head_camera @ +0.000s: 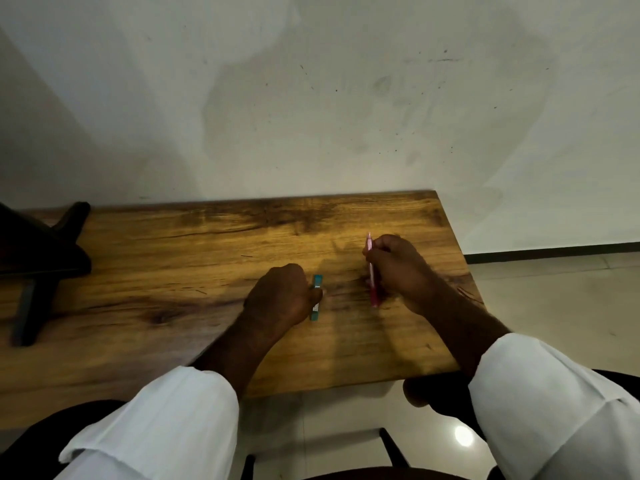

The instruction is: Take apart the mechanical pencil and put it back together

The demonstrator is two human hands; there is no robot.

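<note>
A pink mechanical pencil [372,289] stands nearly upright on the wooden table [173,271], its lower end touching the wood and its upper end poking out above my fingers. My right hand [398,268] is closed around its middle. To the left, my left hand [282,296] grips a small teal case [317,297] with a white label, which rests on the table. The two hands are a short way apart. My fingers hide the middle of both objects.
A dark stand with splayed legs [45,265] sits at the table's far left. The table's right edge [464,271] runs close to my right hand, with tiled floor [554,306] beyond. A white wall backs the table. A dark chair is below me.
</note>
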